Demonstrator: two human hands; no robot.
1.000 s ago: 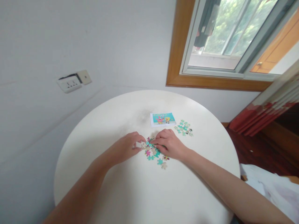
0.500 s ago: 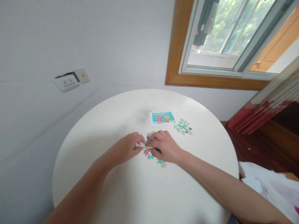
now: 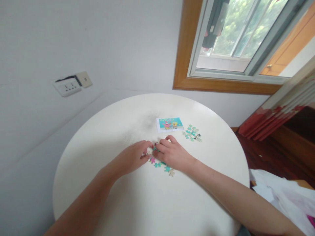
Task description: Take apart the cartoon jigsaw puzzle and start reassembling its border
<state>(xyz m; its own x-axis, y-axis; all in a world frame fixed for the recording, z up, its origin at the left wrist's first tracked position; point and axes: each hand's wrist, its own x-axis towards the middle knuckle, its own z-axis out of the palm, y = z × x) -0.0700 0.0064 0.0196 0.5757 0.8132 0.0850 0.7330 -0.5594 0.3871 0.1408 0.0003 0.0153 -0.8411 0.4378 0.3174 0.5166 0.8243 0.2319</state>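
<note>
lower centre: my puzzle pieces (image 3: 167,168), teal, pink, beige | centre: my card (image 3: 170,125), teal with pink and yellow figures | bottom: my table (image 3: 157,203), white | right: curtain (image 3: 273,114), red and cream

Puzzle pieces (image 3: 157,165) partly hidden by the right hand (image 3: 171,153), whether the left hand (image 3: 135,155) grips one too small to tell, lettering on card (image 3: 170,124) blurred, foliage (image 3: 228,32) blurred, table (image 3: 157,203) cut off below, window (image 3: 269,42) above, curtain (image 3: 268,119) at right.

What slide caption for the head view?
Left hand and right hand at loose jigsaw pieces on a white table, SpongeBob picture beyond.
</note>
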